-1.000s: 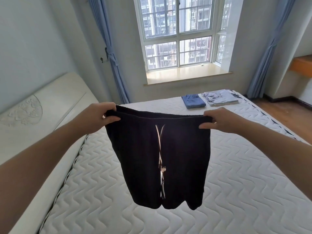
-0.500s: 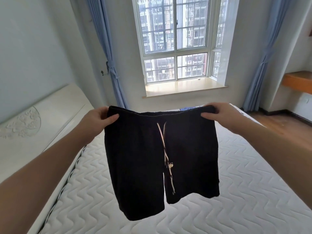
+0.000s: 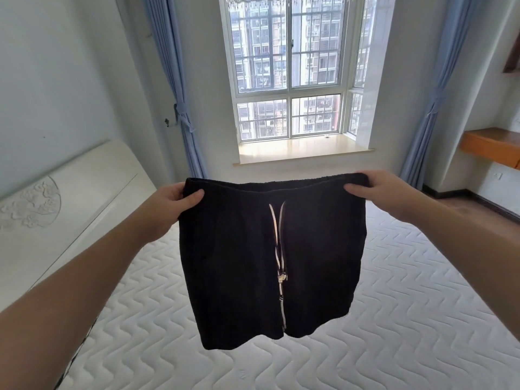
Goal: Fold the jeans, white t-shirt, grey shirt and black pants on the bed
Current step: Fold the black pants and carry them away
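The black pants (image 3: pixel 233 266), short-legged with a white drawstring (image 3: pixel 280 249) hanging down the front, hang spread out in the air above the bed (image 3: pixel 408 319). My left hand (image 3: pixel 171 205) pinches the left end of the waistband, thumb in front. My right hand (image 3: pixel 377 190) pinches the right end the same way. The waistband is stretched level between the two hands. The folded clothes at the far end of the bed are hidden behind the pants.
A cream headboard (image 3: pixel 56 209) runs along the left side of the bed. A window with a sill (image 3: pixel 301 147) and blue curtains (image 3: pixel 180 88) stands behind. A wooden desk (image 3: pixel 492 144) and wooden floor lie to the right.
Both hands have lifted the black pants higher and my view has tilted up. The folded blue and light clothes at the far end of the bed have dropped out of sight behind the pants.
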`<state>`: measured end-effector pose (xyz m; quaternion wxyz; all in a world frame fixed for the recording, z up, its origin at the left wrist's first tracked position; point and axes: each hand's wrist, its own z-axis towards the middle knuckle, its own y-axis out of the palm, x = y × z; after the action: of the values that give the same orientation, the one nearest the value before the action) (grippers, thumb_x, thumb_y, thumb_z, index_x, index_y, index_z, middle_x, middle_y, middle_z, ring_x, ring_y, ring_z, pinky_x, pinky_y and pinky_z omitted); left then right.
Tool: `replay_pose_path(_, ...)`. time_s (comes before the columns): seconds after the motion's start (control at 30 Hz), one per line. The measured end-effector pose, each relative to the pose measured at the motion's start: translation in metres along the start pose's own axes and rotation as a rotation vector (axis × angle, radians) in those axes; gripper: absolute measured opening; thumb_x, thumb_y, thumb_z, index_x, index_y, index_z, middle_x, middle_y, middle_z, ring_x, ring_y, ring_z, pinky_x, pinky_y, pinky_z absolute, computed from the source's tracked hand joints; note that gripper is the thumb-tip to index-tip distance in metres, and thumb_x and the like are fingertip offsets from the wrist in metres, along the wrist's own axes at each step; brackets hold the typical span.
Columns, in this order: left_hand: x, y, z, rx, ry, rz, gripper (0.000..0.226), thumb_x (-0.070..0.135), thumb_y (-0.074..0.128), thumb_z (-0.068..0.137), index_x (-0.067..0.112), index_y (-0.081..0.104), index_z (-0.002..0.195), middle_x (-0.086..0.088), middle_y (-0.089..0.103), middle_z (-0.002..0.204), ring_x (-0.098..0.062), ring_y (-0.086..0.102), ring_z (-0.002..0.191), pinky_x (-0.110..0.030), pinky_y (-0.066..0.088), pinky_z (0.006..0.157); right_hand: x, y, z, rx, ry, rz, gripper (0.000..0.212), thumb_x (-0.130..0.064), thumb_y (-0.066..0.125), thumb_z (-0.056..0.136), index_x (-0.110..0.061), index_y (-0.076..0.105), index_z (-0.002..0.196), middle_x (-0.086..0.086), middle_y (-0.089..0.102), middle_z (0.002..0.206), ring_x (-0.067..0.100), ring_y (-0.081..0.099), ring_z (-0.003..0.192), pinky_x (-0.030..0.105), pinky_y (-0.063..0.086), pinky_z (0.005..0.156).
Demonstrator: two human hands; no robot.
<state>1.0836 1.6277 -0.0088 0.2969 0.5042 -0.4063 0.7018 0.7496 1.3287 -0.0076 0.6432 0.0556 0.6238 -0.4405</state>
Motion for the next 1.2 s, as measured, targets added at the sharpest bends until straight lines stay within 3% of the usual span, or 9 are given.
replay_pose_path(0.13, -0.010, 0.016, -0.001, 0.140, -0.079, -0.320, 0.052, 0.055, 0.072, 0.079, 0.019, 0.071, 0.116, -0.006, 0.069, 0.122, -0.021, 0.066, 0.114, -0.028, 0.057, 0.085, 0.008, 0.017, -0.006, -0.083, 0.137, 0.405, 0.027, -0.035, 0.057, 0.096, -0.020, 0.071, 0.113, 0.001, 0.071, 0.118, 0.019, 0.066, 0.111, 0.037, 0.049, 0.097)
replay_pose_path(0.3, -0.011, 0.070, -0.005, 0.418, -0.231, -0.689, 0.037, 0.041, 0.056, 0.098, 0.011, 0.069, 0.114, -0.005, 0.075, 0.107, -0.019, 0.073, 0.095, -0.029, 0.060, 0.064, 0.010, 0.054, -0.009, 0.077, 0.345, 0.817, 0.030, -0.034, 0.061, 0.095, -0.014, 0.069, 0.117, 0.005, 0.073, 0.113, 0.019, 0.072, 0.099, 0.028, 0.059, 0.067)
replay_pose_path(0.47, -0.013, 0.117, -0.009, 0.547, -0.324, -0.769, 0.040, 0.051, 0.055, 0.095, 0.016, 0.071, 0.108, -0.004, 0.077, 0.099, -0.021, 0.074, 0.088, -0.034, 0.060, 0.065, 0.014, 0.089, -0.012, 0.155, 0.424, 0.895, 0.028, -0.038, 0.066, 0.088, -0.017, 0.078, 0.103, 0.004, 0.074, 0.111, 0.020, 0.072, 0.099, 0.034, 0.056, 0.083)
replay_pose_path(0.6, -0.014, 0.153, -0.014, 0.578, -0.270, -0.612, 0.038, 0.056, 0.046, 0.097, 0.025, 0.069, 0.102, 0.004, 0.076, 0.098, -0.019, 0.072, 0.095, -0.039, 0.058, 0.086, 0.002, 0.119, -0.022, 0.134, 0.406, 0.918, 0.029, -0.037, 0.058, 0.096, -0.021, 0.081, 0.087, 0.000, 0.077, 0.097, 0.014, 0.074, 0.085, 0.024, 0.057, 0.058)
replay_pose_path(0.7, -0.012, 0.176, -0.025, 0.617, -0.135, -0.259, 0.041, 0.063, 0.036, 0.096, 0.032, 0.060, 0.107, 0.015, 0.067, 0.106, -0.010, 0.063, 0.100, -0.034, 0.050, 0.095, -0.009, 0.138, -0.033, 0.145, 0.280, 0.633, 0.025, -0.043, 0.050, 0.099, -0.026, 0.068, 0.104, -0.010, 0.075, 0.099, 0.006, 0.072, 0.088, 0.020, 0.055, 0.068)
replay_pose_path(0.87, -0.013, 0.204, -0.035, 0.547, 0.062, 0.276, 0.024, 0.062, 0.038, 0.092, 0.045, 0.048, 0.107, 0.041, 0.050, 0.085, 0.018, 0.054, 0.075, -0.001, 0.035, 0.072, -0.022, 0.148, -0.049, 0.126, 0.090, 0.163, 0.027, -0.048, 0.043, 0.100, -0.026, 0.050, 0.114, -0.014, 0.061, 0.101, 0.001, 0.060, 0.091, 0.012, 0.045, 0.070)
replay_pose_path(0.97, -0.021, 0.212, -0.035, 0.520, 0.077, 0.337, 0.016, 0.049, 0.046, 0.098, 0.043, 0.051, 0.111, 0.044, 0.049, 0.083, 0.029, 0.051, 0.078, 0.008, 0.034, 0.064, -0.019, 0.147, -0.059, 0.081, 0.077, 0.121, 0.027, -0.047, 0.042, 0.101, -0.025, 0.051, 0.113, -0.012, 0.062, 0.099, 0.005, 0.061, 0.092, 0.016, 0.047, 0.075)
replay_pose_path(1.07, -0.023, 0.214, -0.036, 0.537, 0.106, 0.334, 0.022, 0.048, 0.045, 0.099, 0.037, 0.056, 0.114, 0.042, 0.056, 0.081, 0.025, 0.054, 0.083, 0.007, 0.037, 0.068, -0.015, 0.145, -0.066, -0.008, 0.125, 0.321, 0.035, -0.046, 0.030, 0.104, -0.028, 0.060, 0.108, -0.014, 0.067, 0.106, 0.007, 0.063, 0.103, 0.022, 0.046, 0.092)
replay_pose_path(1.2, -0.015, 0.211, -0.042, 0.569, 0.083, 0.226, 0.026, 0.060, 0.038, 0.095, 0.042, 0.050, 0.108, 0.050, 0.054, 0.090, 0.023, 0.054, 0.089, 0.004, 0.039, 0.068, -0.012, 0.137, -0.071, -0.183, 0.088, 0.461, 0.061, -0.046, 0.009, 0.105, -0.035, 0.067, 0.121, -0.023, 0.062, 0.128, -0.005, 0.056, 0.119, 0.007, 0.035, 0.100)
